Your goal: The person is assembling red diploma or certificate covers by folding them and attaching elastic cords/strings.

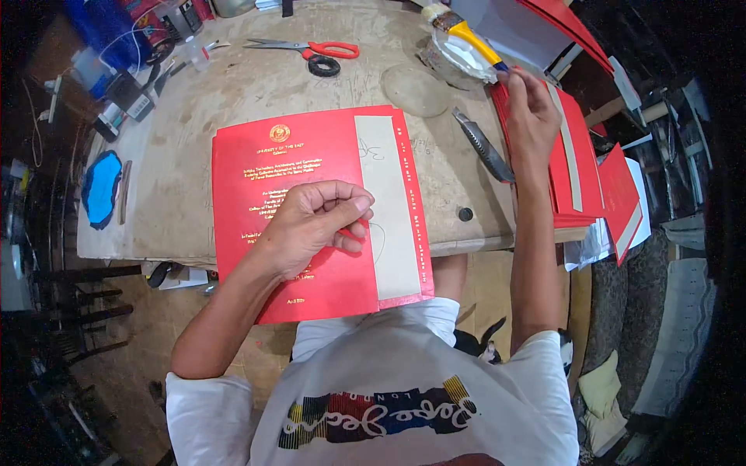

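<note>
My right hand [535, 113] is closed on the blue handle end of a paintbrush [475, 40]. Its yellow part slants up to the left, bristles beyond the rim of a bowl of white paste [462, 58]. A red hardbound cover [241, 186] with gold lettering lies before me, overhanging the table's near edge. Along its right side runs a bare greyish strip [396, 202] with pencil marks. Over the cover, my left hand [322, 225] is closed, thumb pressed against the curled forefinger; whatever might be between them is hidden.
A utility knife [483, 146] lies right of the cover, near a small black cap [465, 213]. Farther back are a round translucent lid [416, 91], red-handled scissors [330, 50] and a black tape roll [324, 65]. Stacked red covers [579, 155] stand at right. Bottles and boxes crowd the far left.
</note>
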{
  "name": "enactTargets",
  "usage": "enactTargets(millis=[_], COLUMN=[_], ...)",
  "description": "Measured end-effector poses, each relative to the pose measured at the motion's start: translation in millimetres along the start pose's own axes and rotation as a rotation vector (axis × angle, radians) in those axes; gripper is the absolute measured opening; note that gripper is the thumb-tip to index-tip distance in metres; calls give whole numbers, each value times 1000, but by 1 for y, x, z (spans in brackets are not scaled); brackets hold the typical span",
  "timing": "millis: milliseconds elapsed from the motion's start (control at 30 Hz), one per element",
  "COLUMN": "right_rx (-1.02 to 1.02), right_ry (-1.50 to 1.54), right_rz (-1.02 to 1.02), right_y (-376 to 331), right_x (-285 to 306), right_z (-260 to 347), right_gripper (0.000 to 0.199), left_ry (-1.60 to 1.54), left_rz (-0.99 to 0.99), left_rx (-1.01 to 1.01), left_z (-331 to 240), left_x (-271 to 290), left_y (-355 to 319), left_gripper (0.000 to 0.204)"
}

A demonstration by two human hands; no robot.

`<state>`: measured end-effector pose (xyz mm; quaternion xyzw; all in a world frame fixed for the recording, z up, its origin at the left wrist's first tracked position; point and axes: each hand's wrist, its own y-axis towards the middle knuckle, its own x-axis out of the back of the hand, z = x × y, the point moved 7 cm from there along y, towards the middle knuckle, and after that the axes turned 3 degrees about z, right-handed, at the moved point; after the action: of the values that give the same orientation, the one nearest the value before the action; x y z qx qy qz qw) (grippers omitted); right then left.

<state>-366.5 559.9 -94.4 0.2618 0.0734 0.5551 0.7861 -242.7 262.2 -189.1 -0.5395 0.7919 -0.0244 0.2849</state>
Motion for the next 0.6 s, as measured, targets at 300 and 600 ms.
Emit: enactTargets(millis=[300, 600], right_rx=[-466, -498], right_ry=[505, 562], right_rz=[163, 288], right_y=[-80, -134], right_x=[-12, -46], right_z=[4, 24], right_gripper=[20, 20], left_ry=[-58, -67], left_rz=[-3, 38], left_rx=[31, -31], left_z=[5, 3], left_x=[2, 3], left_y=[-2, -2], left_gripper=[23, 25])
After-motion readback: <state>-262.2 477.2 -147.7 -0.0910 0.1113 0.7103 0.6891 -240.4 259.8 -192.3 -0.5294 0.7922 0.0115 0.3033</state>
